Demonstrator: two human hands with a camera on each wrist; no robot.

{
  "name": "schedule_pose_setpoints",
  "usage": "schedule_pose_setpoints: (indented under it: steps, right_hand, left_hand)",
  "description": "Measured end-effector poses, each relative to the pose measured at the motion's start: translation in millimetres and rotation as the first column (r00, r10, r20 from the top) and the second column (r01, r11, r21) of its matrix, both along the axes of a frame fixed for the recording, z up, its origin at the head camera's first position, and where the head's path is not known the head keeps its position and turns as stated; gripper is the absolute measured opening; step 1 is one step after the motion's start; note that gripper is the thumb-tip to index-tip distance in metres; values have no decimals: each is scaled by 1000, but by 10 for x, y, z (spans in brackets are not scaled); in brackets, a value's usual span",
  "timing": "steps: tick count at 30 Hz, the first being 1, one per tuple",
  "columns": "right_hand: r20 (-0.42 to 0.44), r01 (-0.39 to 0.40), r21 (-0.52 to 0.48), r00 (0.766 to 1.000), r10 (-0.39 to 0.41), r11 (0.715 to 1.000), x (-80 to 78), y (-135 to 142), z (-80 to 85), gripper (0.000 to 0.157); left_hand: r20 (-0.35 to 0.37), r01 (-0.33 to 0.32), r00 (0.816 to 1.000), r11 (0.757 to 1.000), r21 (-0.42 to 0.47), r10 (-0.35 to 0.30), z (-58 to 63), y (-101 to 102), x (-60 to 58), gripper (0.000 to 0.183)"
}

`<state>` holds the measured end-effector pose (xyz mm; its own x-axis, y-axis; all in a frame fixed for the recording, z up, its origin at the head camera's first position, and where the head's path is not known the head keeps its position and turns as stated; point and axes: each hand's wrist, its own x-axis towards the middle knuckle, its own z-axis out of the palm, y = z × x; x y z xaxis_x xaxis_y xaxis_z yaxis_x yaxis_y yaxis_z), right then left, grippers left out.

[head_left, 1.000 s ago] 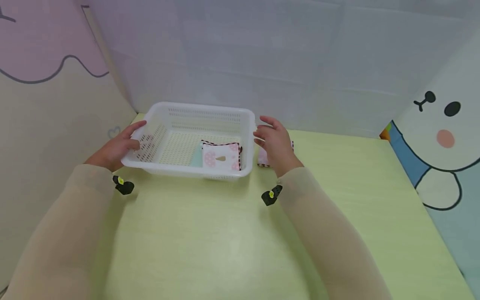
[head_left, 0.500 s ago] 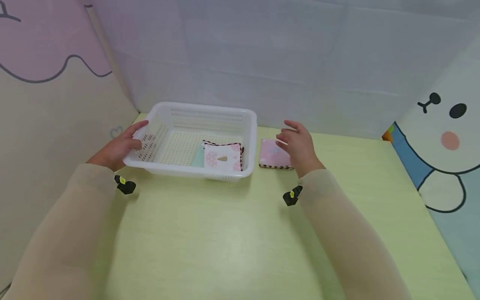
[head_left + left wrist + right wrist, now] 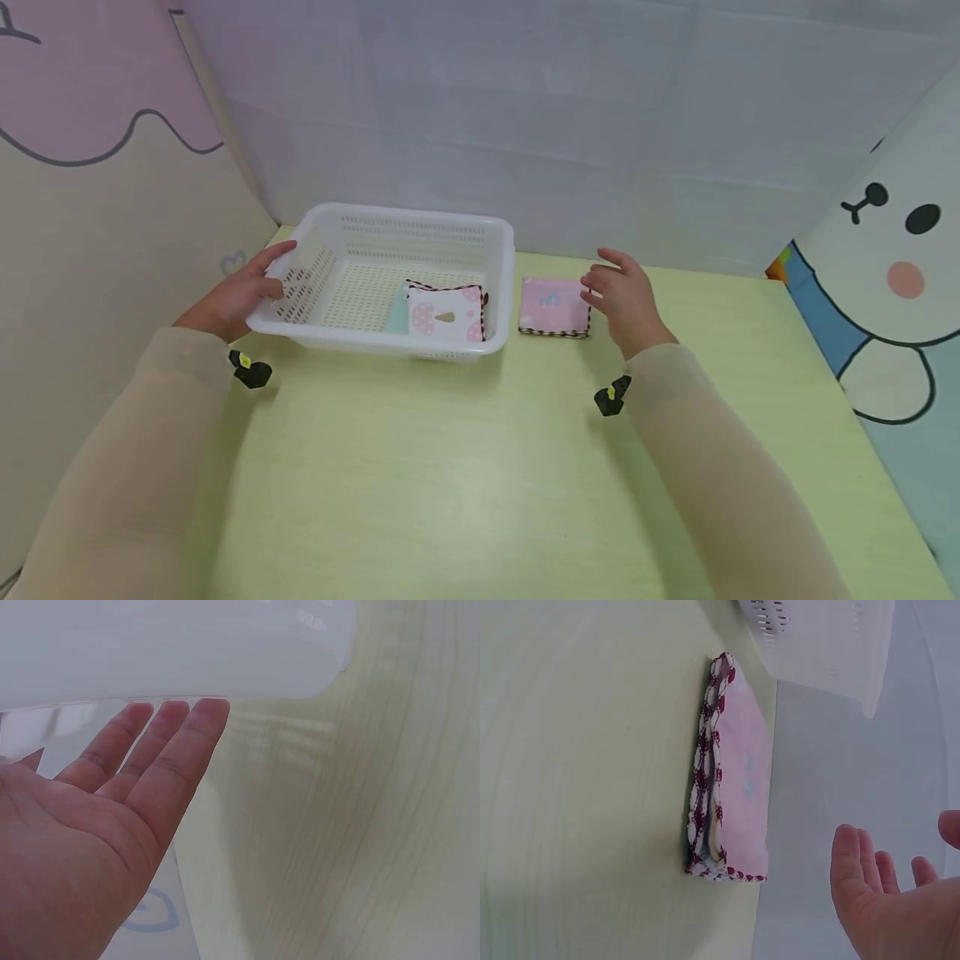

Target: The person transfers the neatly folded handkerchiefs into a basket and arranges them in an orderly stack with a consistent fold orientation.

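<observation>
A white plastic basket (image 3: pixel 390 337) with slotted walls stands at the back left. My left hand (image 3: pixel 232 292) holds its left rim, thumb over the rim. In the left wrist view the fingers (image 3: pixel 176 757) reach up to the basket's outer wall (image 3: pixel 187 649). Inside the basket lies a folded white cloth (image 3: pixel 446 312) with pink spots and a dark checked edge. Right of the basket, a folded pink cloth (image 3: pixel 555 307) with the same kind of edging lies on the table. My right hand (image 3: pixel 626 300) hovers just right of it, fingers loosely bent, holding nothing.
A pale green table (image 3: pixel 420 450) reaches a light back wall (image 3: pixel 525 150). On the left is a printed wall panel (image 3: pixel 112 233); on the right, another panel (image 3: pixel 900 275) shows a cartoon face. The basket stands close to the back wall.
My right hand has moved right, away from the basket's right side and past the pink cloth, which now shows almost whole. The left hand and basket stay put.
</observation>
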<state>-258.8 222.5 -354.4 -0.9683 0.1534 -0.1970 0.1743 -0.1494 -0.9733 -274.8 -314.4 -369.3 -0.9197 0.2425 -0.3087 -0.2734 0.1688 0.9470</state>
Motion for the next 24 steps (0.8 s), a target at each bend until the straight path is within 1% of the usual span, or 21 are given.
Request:
schedule_pose_setpoints:
  steps: [2,6,9,11,18,24]
  right_hand:
    - [3,5,-22,1000,-5,1000,10,26,-3,59]
    - [5,-12,-26,1000,12,1000,41,84,-9,63]
    - [-3,-36,-2,999,36,999,58,140,-25,65]
    - [-4,-44,-3,999,44,999,62,179,-39,66]
    - [18,-61,-7,998,61,998,75,312,-120,71]
    - [30,-93,-20,995,94,995,78,399,-221,74]
  left_hand:
    - [7,-3,1000,1000,-1,3,2,1,2,78]
    - [10,-5,1000,1000,-12,5,2,-5,2,78]
    - [7,-4,1000,1000,-13,4,-2,-13,-8,78]
    - [5,-2,1000,1000,-8,2,-6,-20,-13,78]
    - [7,-9,1000,1000,-2,9,-7,-18,-12,77]
    - [1,1,1000,1000,8,-1,-10,-12,-6,77]
